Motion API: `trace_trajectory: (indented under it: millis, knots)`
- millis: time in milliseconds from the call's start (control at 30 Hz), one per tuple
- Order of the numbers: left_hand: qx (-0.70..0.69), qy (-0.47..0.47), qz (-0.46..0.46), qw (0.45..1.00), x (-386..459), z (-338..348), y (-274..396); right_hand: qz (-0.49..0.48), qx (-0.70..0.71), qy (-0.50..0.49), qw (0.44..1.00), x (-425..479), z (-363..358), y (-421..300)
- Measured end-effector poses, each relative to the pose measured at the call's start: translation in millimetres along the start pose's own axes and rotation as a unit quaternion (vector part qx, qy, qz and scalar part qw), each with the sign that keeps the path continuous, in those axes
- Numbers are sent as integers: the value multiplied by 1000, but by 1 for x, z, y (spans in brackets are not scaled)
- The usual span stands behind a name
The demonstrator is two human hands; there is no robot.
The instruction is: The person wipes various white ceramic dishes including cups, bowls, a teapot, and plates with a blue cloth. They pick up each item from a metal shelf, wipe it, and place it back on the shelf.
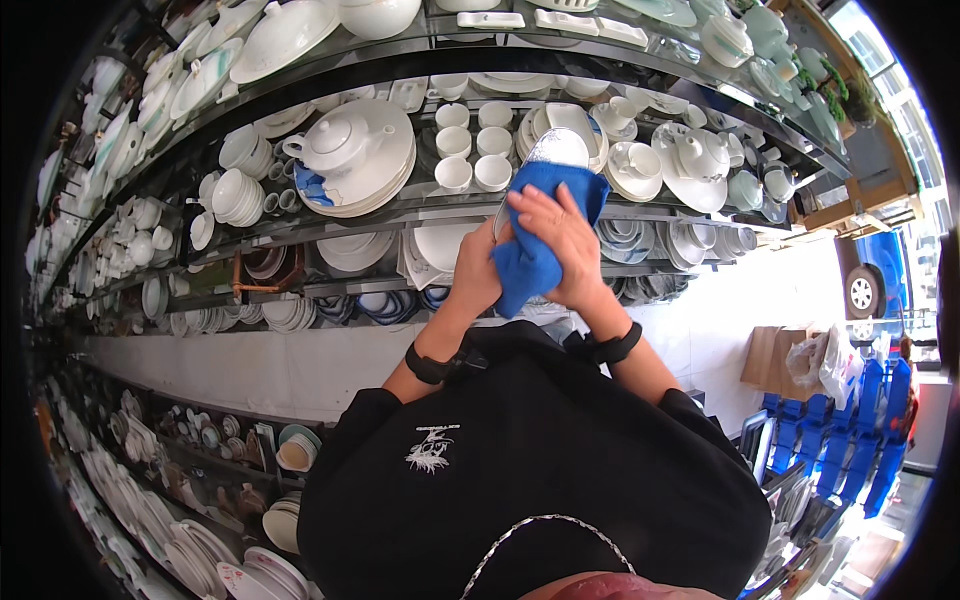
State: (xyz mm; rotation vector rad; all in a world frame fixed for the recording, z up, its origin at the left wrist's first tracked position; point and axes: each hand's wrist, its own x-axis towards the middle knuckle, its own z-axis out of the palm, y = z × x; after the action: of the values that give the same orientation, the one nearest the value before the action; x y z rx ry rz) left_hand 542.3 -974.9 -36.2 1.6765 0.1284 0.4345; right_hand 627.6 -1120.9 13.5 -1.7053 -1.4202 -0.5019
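Note:
My left hand (476, 270) grips the near left edge of a white patterned dish (561, 146), held tilted above the shelf. Over the dish's face lies a blue cloth (529, 262), one end hanging down between my wrists. My right hand (551, 229) presses flat on the cloth with its fingers spread; whether its thumb grips the cloth is hidden. Behind the dish stand a stack of white plates (526, 139) and several small white cups (454, 142).
Glass shelves hold a teapot on large plates (375, 176), stacked bowls (238, 196), a cup on saucers (634, 169) and another teapot (703, 154). Above runs a dark shelf edge (480, 64). More crockery shelves stand behind me, with blue crates (832, 442) and a plastic bag (840, 364) at right.

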Motion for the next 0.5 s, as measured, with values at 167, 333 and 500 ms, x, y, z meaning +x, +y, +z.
trace_trajectory:
  millis: [167,333,500]
  knots:
    - [25,-13,-112,993,0,6,10,93,-39,60,993,8,-10,16]
    - [-14,20,23,999,-3,12,10,73,-29,44,996,-17,3,-7]
    - [-61,35,-3,998,-8,19,6,132,-30,164,977,-22,13,-2]
